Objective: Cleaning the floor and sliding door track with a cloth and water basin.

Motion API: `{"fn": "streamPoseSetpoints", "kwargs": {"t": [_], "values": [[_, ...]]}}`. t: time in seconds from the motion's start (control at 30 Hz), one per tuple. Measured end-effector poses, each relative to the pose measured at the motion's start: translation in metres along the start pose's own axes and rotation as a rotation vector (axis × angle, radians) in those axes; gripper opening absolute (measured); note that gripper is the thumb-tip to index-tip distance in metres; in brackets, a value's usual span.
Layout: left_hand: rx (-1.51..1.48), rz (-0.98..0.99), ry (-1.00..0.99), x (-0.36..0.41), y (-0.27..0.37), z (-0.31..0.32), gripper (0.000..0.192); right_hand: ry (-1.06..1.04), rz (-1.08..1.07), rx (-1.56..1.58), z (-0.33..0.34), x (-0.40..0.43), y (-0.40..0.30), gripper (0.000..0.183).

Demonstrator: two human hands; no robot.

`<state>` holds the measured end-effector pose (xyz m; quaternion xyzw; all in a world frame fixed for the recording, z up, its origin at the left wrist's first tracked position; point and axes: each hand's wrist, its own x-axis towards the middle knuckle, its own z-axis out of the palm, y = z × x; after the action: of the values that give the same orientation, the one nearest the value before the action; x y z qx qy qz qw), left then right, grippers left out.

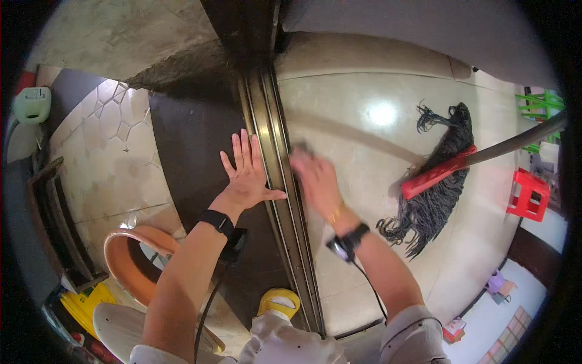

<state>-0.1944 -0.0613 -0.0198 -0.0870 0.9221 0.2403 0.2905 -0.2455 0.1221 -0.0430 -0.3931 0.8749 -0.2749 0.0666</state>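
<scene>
My left hand (248, 179) lies with its fingers spread at the left edge of a metal sliding-door track (273, 154); its thumb reaches across the rails. Just right of the track is my right hand (318, 179), blurred, with a small dark thing at its fingertips that is too blurred to name. Both wrists wear black straps with devices and cables. A dark floor strip (195, 145) runs along the left side of the track. Farther right, a string mop (439, 175) with dark strands and a red clamp rests on the pale tiles.
An orange-brown round tub (132, 234) stands at lower left, near a yellow plastic thing (88, 305). A dark frame (68, 227) and a whitish jug (34, 105) are at far left. A red stool (529, 194) stands at far right. A yellow slipper (286, 295) is on my foot below.
</scene>
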Motion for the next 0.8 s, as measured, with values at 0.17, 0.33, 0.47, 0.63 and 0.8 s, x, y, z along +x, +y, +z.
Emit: {"fn": "streamPoseSetpoints", "kwargs": {"t": [0.17,0.33,0.47,0.63,0.8], "values": [[0.007,0.026,0.050,0.001,-0.003,0.013,0.124,-0.127,-0.076,-0.005,-0.018,-0.056,-0.006,0.048],[0.048,0.015,-0.001,0.009,0.009,0.007,0.105,0.087,-0.001,-0.048,-0.004,0.095,0.034,0.048],[0.042,0.035,0.157,0.007,0.002,0.015,0.104,0.108,0.046,-0.068,-0.002,0.106,0.021,0.048],[0.087,0.018,0.118,0.010,-0.006,0.020,0.106,-0.052,0.087,0.025,0.001,-0.057,-0.015,0.052],[0.113,-0.003,0.105,0.010,0.001,0.016,0.107,-0.150,0.207,0.058,-0.023,-0.192,-0.069,0.049]]}}
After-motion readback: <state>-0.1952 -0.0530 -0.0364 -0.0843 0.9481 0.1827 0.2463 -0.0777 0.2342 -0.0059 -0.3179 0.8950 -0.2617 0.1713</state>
